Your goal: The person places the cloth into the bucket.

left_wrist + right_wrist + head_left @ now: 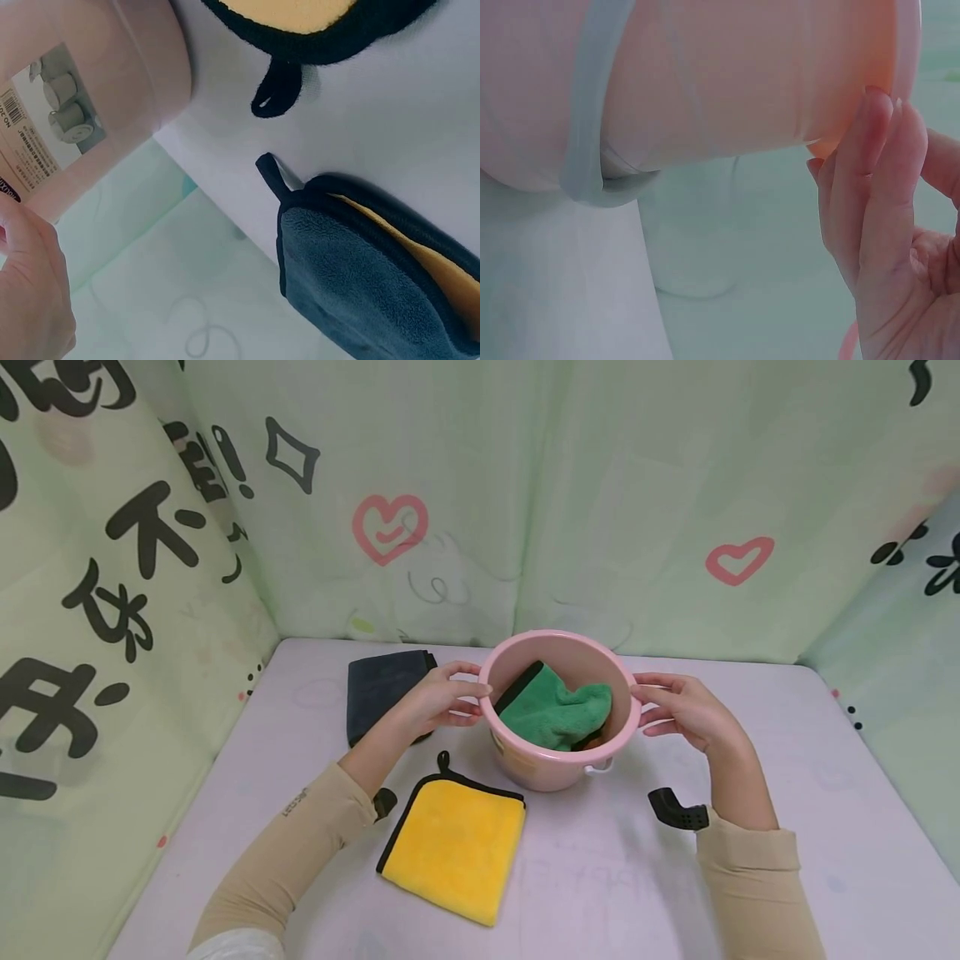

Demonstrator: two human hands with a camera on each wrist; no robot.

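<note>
A pink bucket (pixel 540 768) stands on the table with a green cloth (pixel 558 714) crumpled inside it. On the bucket's left side my left hand (pixel 442 697) pinches the rim, thumb on top and fingers below. My right hand (pixel 686 706) holds the opposite side of the rim; in the right wrist view, fingertips (pixel 874 124) touch the bucket just under its lip. A pale handle (pixel 592 97) hangs down along the bucket's wall. The left wrist view shows a printed label (pixel 52 112) on the bucket. Whatever lies beneath the green cloth is mostly hidden.
A folded yellow cloth (pixel 453 847) with black edging and a hanging loop lies in front of the bucket. Behind my left forearm is a folded dark blue cloth (pixel 382 689). Printed curtains (pixel 525 510) enclose the back and sides of the white table (pixel 585 893).
</note>
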